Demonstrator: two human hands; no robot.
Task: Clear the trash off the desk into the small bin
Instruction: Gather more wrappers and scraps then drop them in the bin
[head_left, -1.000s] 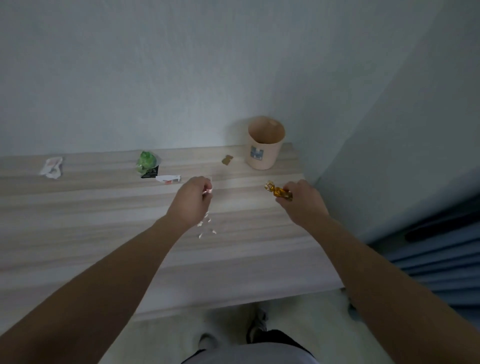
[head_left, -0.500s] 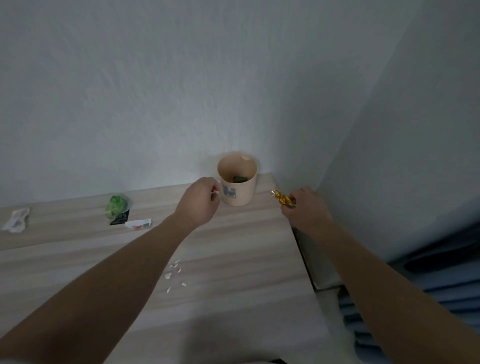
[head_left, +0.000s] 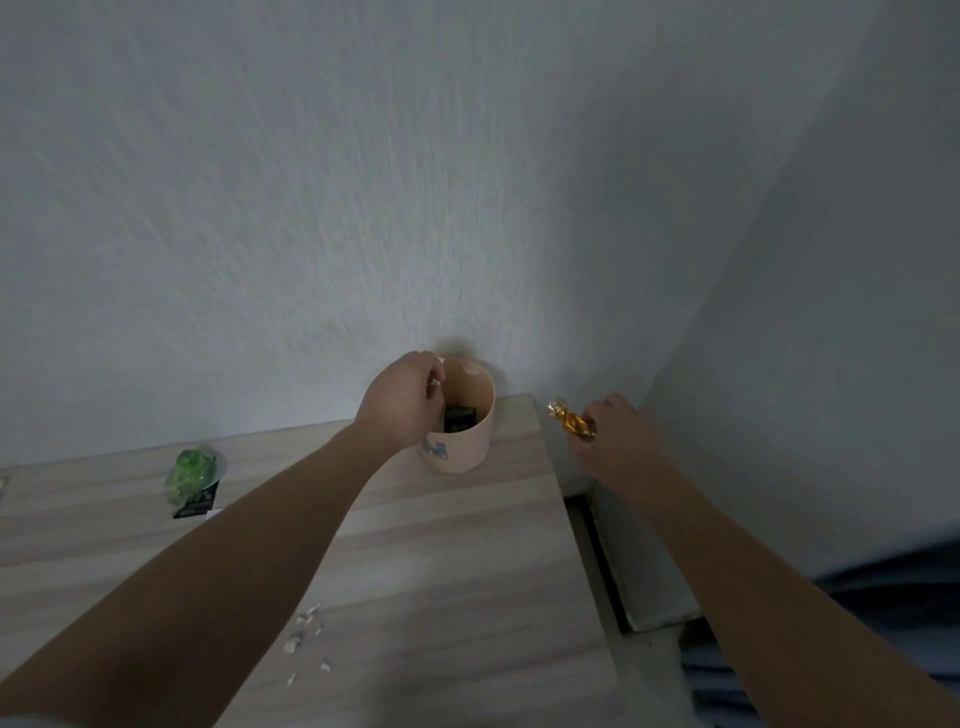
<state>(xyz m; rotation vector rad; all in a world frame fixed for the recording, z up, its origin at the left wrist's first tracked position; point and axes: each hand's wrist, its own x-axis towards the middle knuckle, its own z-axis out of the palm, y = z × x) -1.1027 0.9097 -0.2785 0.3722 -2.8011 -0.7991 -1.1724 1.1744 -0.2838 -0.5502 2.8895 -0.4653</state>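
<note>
Partly done: left hand (head_left: 402, 400) pinches a white scrap over the bin (head_left: 464, 415), right hand (head_left: 613, 441) pinches a gold wrapper (head_left: 569, 420); green packet (head_left: 192, 480) and crumbs (head_left: 306, 636) remain on the counter (head_left: 441, 545) at lower left.

2 hands (head_left: 402, 402) (head_left: 618, 441), 1 bin (head_left: 467, 415), 1 gold wrapper (head_left: 570, 421), 1 green packet (head_left: 191, 480), several white scraps (head_left: 304, 636).

Small bin (head_left: 470, 431): peach, round, upright at the bench's far right corner against the wall, blue mark on its front; a dark wrapper (head_left: 460, 417) inside. Gold foil wrapper (head_left: 570, 420): twisted, pinched aloft just right of the bin. Green wrapper (head_left: 191, 477): crumpled, lying at far left. White scraps (head_left: 306, 635): scattered near the front edge.
</note>
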